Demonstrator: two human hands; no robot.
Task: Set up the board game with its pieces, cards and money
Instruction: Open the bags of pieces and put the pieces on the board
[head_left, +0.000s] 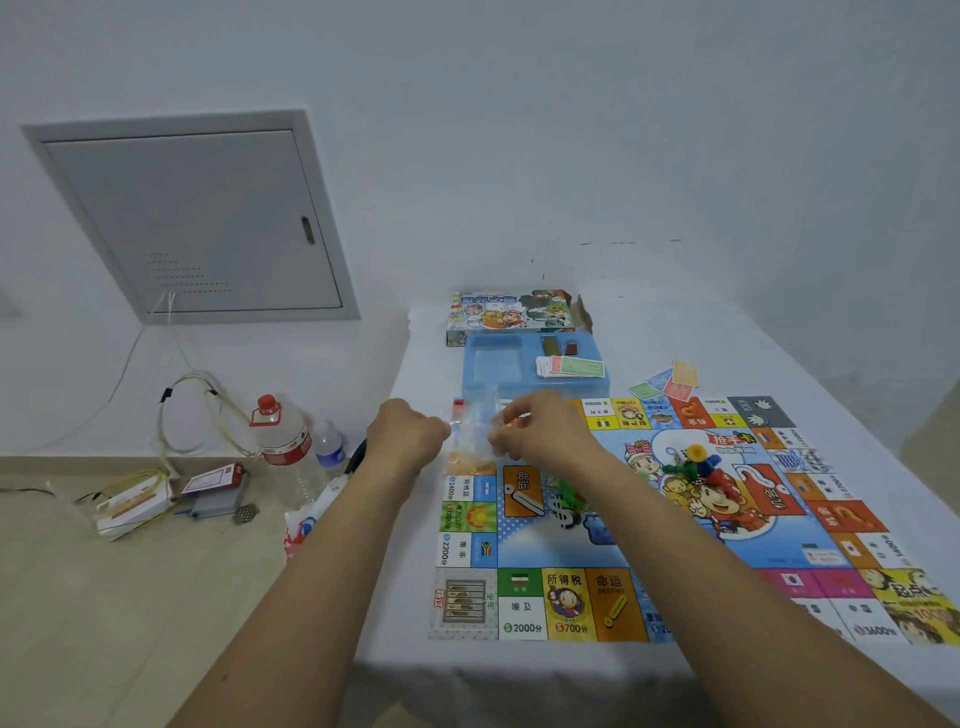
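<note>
A: Nearest first. Game board (675, 525) lies flat on the white table (519, 670); its corner at 4 o'clock runs off the frame edge, and both forearms cover part of the middle.

B: Hands?

A: Two. Left hand (408, 434) and right hand (540, 431) meet over the board's corner at 11 o'clock, each with fingers curled, pinching one clear plastic bag (470, 434) between them. Fingertips face away, so exact grip points hidden. Bag contents: something orange at the bottom, red at the top edge; cannot tell what.

B: Pieces on the board?

A: One heap of coloured plastic pawns (693, 462) near the centre, at 3 o'clock from the right hand. Green, blue, yellow, red seen; overlapped, no count possible. A green piece (569, 493) shows just beneath the right wrist, mostly hidden.

B: Farther out?

A: One blue plastic tray (493, 364) just beyond the hands, with a stack of cards and paper money (571, 366) on its right side. Four loose notes (667, 382) fanned at the board's far edge, about 1 o'clock. One game box (511, 312) at 12 o'clock, against the wall.

B: Floor?

A: At 9 o'clock: two plastic bottles, large (280, 441) and small (329, 447), cables, small boxes; details too blurred.
</note>
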